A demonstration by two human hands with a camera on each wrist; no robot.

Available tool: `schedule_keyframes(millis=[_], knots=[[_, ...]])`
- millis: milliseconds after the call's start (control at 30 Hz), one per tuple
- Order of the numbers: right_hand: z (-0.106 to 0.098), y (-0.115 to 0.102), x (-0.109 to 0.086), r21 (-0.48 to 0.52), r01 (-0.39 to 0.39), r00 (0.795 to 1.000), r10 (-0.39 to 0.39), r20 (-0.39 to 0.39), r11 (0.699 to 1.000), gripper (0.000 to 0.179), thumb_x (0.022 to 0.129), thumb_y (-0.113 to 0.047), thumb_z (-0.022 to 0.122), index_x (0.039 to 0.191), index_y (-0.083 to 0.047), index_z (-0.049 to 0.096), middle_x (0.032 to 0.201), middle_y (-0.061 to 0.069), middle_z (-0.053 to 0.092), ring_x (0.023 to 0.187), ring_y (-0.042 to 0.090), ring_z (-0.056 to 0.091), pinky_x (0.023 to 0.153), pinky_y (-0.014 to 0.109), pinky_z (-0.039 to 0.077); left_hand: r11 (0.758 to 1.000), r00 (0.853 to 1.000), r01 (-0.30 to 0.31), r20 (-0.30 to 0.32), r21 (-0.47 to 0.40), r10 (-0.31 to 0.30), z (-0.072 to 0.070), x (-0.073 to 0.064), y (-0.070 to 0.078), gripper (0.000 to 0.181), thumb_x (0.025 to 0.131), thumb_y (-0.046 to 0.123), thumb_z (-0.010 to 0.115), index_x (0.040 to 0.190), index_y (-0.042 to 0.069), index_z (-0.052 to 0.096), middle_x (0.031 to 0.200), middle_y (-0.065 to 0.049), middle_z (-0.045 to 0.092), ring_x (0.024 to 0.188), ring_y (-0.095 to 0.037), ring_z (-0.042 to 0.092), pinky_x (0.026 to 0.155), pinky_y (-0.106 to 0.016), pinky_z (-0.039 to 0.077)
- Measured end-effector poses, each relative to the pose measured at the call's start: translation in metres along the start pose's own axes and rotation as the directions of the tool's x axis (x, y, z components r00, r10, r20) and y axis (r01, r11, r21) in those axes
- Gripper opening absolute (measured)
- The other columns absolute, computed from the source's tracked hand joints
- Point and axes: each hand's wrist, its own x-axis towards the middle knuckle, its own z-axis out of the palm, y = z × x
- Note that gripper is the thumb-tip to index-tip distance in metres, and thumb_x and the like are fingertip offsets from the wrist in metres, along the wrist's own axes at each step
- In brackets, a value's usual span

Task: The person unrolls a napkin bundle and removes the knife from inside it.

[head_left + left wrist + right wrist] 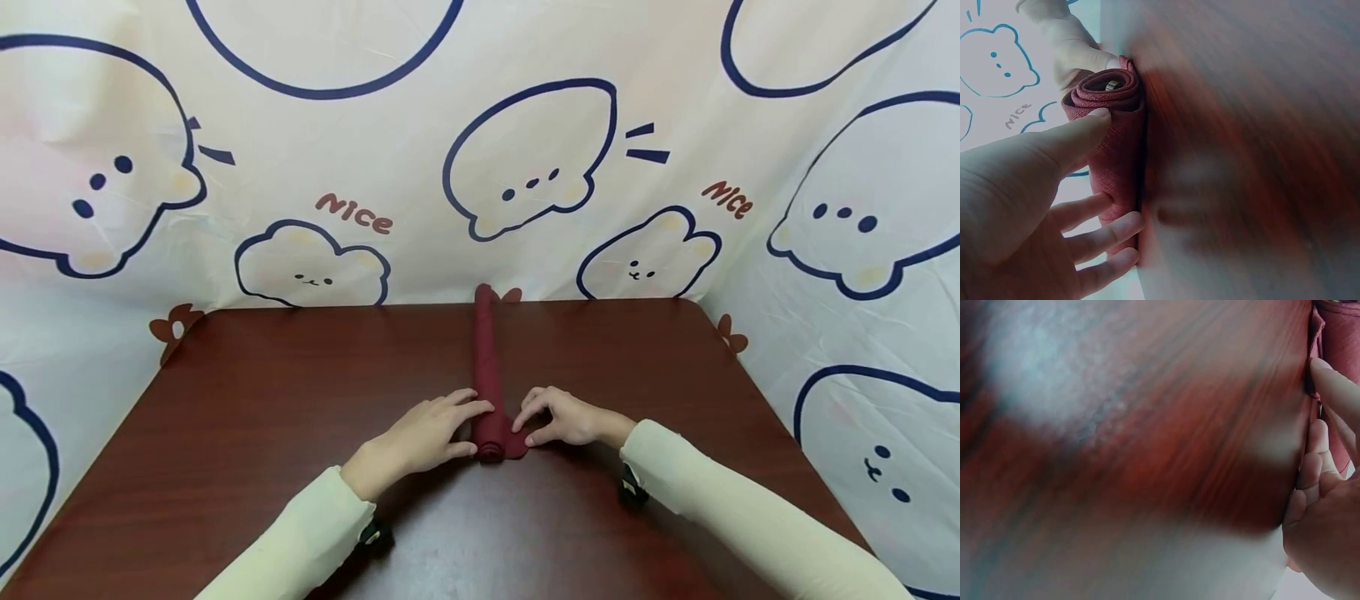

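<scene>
A dark red cloth [487,358] lies rolled into a long tube running away toward the table's far edge, with a loose flap [516,446] at its near right side. My left hand [427,432] rests along the tube's left side, fingers fairly straight over it. In the left wrist view the left thumb [1094,125] touches the roll near its spiral end [1088,94], where something small and shiny shows inside. At the flap, my right hand [570,419] pinches the cloth edge between thumb and forefinger. The right wrist view shows that flap [1316,344] only partly.
The dark brown wooden table [300,358] has a glossy surface. Around it hangs a pale curtain [420,150] printed with blue cartoon outlines, meeting the table's back edge and sides. A black wrist device [375,533] sits under the left sleeve.
</scene>
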Motion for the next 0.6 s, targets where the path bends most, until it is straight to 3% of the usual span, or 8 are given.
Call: schedule_keyframes(millis=[333, 600], knots=[[0.002, 0.008, -0.007, 0.038, 0.015, 1.0, -0.016, 0.024, 0.999, 0.021, 0.089, -0.016, 0.077, 0.11, -0.018, 0.079, 0.112, 0.003, 0.061, 0.109, 0.017, 0.049, 0.099, 0.041, 0.039, 1.0, 1.0, 0.009, -0.024, -0.001, -0.009, 0.008, -0.007, 0.001, 0.058, 0.092, 0.032, 0.076, 0.144, 0.02, 0.053, 0.149, -0.013, 0.052, 0.12, -0.035, 0.064, 0.098, -0.055, 0.052], [-0.002, 0.008, -0.002, 0.045, 0.073, 0.996, -0.075, 0.041, 0.996, 0.022, 0.09, -0.015, 0.076, 0.112, -0.016, 0.078, 0.11, 0.003, 0.062, 0.106, 0.014, 0.05, 0.098, 0.037, 0.041, 1.0, 0.998, 0.025, -0.062, 0.014, -0.024, 0.01, -0.01, 0.001, 0.057, 0.093, 0.031, 0.075, 0.144, 0.019, 0.053, 0.149, -0.011, 0.053, 0.117, -0.033, 0.066, 0.095, -0.053, 0.053]])
